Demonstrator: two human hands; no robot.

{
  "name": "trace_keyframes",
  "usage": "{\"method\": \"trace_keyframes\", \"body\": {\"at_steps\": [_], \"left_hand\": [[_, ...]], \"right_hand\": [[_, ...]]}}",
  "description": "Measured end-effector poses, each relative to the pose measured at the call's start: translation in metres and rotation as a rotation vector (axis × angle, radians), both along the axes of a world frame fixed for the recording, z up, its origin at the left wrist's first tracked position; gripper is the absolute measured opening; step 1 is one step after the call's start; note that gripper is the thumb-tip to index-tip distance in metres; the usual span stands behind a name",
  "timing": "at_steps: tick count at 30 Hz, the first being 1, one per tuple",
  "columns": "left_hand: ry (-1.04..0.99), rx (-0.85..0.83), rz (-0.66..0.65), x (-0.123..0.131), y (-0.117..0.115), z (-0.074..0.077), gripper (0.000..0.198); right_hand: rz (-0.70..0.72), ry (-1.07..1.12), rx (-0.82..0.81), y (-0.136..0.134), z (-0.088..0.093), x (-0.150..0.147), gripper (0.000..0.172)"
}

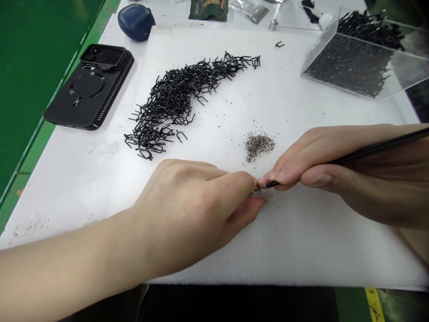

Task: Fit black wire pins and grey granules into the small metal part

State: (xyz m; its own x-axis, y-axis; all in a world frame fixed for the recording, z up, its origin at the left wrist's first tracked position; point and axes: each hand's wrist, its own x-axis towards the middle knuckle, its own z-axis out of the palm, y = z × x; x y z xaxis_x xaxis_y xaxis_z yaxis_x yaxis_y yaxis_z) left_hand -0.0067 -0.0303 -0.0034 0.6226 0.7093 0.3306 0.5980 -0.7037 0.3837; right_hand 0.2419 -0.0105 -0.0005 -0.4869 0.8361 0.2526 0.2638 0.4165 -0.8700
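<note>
My left hand (191, 210) lies on the white foam sheet (284, 241), its fingertips pinching a small silvery piece (256, 192) that is mostly hidden by the fingers. My right hand (318, 165) grips long black tweezers (355, 154), whose tips (270, 184) meet that piece between my two hands. Beyond my hands lies a loose heap of black bent wire staples (170, 105). A small pile of grey granules (259, 145) sits just above my fingertips, and a single black staple (279, 44) lies apart near the far edge of the foam.
A clear acrylic box (355, 58) holding many black pieces stands at the back right. A phone in a black case (90, 85) and a dark blue rounded case (136, 22) lie at the back left. Packets stand beyond the foam, and a green surface (33, 80) runs along the left.
</note>
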Motion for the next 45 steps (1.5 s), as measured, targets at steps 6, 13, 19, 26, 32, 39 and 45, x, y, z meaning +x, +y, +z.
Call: {"method": "trace_keyframes", "body": {"at_steps": [6,13,19,26,32,39,45], "left_hand": [[-0.005,-0.027,0.0,0.0005,-0.0016,0.0022,0.009],[-0.019,-0.003,-0.015,0.0001,-0.0012,0.0014,0.012],[-0.027,-0.006,-0.019,0.0003,-0.0002,0.0013,0.012],[-0.016,0.006,-0.022,-0.0005,0.0001,-0.0007,0.011],[-0.006,0.004,-0.015,0.0003,0.0004,0.0009,0.012],[-0.026,-0.007,-0.015,-0.0005,-0.0007,-0.0005,0.012],[-0.023,-0.033,0.007,0.0009,-0.0007,0.0005,0.011]], "right_hand": [[0.025,0.007,0.006,0.0013,0.0008,-0.0003,0.013],[0.027,0.028,-0.006,0.001,0.001,-0.0006,0.013],[0.055,0.049,0.005,0.0027,-0.0007,0.0013,0.02],[0.067,0.058,0.02,0.0033,-0.0024,-0.0017,0.023],[0.06,0.064,-0.004,0.002,-0.0019,0.0006,0.021],[0.043,0.03,0.007,0.0031,0.0004,-0.0007,0.022],[0.08,-0.004,0.006,0.0044,0.0017,0.0007,0.024]]}}
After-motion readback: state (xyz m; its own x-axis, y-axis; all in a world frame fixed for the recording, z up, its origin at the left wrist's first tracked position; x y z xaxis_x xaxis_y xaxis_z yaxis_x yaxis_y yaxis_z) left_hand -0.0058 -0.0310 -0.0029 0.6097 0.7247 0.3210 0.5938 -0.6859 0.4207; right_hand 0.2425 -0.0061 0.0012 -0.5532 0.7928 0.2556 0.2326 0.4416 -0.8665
